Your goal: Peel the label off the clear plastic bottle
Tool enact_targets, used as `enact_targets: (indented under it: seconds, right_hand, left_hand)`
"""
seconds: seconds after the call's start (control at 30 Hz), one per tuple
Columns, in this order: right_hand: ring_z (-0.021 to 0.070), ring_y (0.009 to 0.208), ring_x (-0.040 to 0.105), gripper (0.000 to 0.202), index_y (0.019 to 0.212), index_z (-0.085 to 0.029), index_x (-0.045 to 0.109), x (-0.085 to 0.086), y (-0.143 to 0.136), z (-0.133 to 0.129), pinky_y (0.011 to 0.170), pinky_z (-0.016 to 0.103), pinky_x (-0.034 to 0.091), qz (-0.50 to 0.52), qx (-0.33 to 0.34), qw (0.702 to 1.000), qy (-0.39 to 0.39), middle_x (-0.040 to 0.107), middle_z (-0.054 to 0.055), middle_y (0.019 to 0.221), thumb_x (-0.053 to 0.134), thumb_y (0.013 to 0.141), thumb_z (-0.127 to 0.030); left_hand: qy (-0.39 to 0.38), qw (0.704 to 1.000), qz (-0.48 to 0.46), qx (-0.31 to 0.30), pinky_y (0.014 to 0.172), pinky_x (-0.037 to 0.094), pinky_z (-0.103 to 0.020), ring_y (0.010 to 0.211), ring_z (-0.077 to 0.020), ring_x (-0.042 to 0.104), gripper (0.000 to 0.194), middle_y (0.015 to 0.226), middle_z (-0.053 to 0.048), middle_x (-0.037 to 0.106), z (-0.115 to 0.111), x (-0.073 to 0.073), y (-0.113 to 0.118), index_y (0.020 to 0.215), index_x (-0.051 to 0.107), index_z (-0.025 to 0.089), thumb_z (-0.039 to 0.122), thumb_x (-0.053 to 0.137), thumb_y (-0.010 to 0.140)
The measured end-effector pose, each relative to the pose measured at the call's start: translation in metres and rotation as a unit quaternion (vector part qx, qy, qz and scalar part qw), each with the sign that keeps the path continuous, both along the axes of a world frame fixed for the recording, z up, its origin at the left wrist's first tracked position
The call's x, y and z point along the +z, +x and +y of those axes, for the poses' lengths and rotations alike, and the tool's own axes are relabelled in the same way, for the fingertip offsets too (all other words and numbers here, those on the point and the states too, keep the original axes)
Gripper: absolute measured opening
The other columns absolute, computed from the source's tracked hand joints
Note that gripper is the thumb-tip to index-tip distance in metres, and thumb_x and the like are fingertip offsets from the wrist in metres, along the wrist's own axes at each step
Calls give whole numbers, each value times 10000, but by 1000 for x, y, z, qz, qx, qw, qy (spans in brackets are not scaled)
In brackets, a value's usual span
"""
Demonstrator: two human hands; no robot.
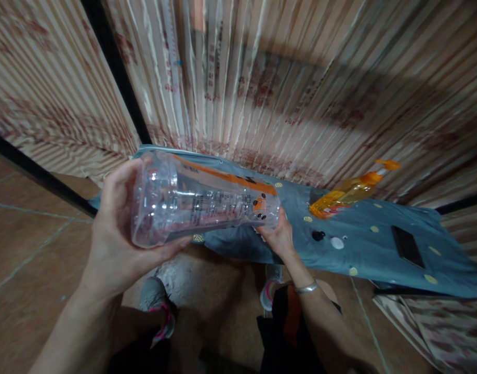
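A clear plastic bottle point(207, 200) with an orange printed band lies sideways in the air above the blue cloth. My left hand point(117, 228) is wrapped round its wide left end, thumb along the lower side. At the narrower right end, my right hand point(279, 234) holds it from below and behind, its fingers partly hidden by the bottle. Right of my right hand, an orange pump bottle point(343, 195) is on the cloth. Near it are a small black object point(318, 236) and a white round piece point(337, 242).
A narrow surface under a blue patterned cloth point(379, 249) bears a dark flat rectangular object point(407, 246) at the right. Striped curtains point(262, 93) hang behind it. Dark poles point(117, 72) run along the left. My shoes point(155, 296) are on the brown floor.
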State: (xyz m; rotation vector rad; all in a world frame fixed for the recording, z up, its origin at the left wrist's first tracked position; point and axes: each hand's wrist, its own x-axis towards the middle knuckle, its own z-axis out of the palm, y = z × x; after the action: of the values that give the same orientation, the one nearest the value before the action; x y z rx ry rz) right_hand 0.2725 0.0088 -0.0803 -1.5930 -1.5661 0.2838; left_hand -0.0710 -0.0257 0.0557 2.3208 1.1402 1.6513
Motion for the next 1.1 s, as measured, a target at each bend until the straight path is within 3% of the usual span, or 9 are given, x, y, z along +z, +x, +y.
enact_targets:
  seconds: [0.87, 1.1]
  right_hand:
    - [347, 1122, 740, 760, 1349, -184, 560, -1, -1, 1, 938, 488, 621, -10, 2, 1000, 14, 747, 149, 1241, 803, 709, -513]
    - [342, 1124, 740, 752, 1338, -187, 559, -2, 0, 1, 946, 485, 618, -14, 4, 1000, 16, 747, 145, 1237, 813, 705, -504]
  left_hand:
    - [19, 1000, 12, -2, 1061, 583, -559, 1428, -363, 555, 1129, 1522, -163, 547, 1, 1, 2, 1593, 381, 242, 603, 906, 661]
    - [-7, 1000, 0, -4, 1162, 469, -613, 1467, -384, 519, 1156, 1566, -146, 514, 0, 1, 0, 1599, 367, 263, 581, 926, 638]
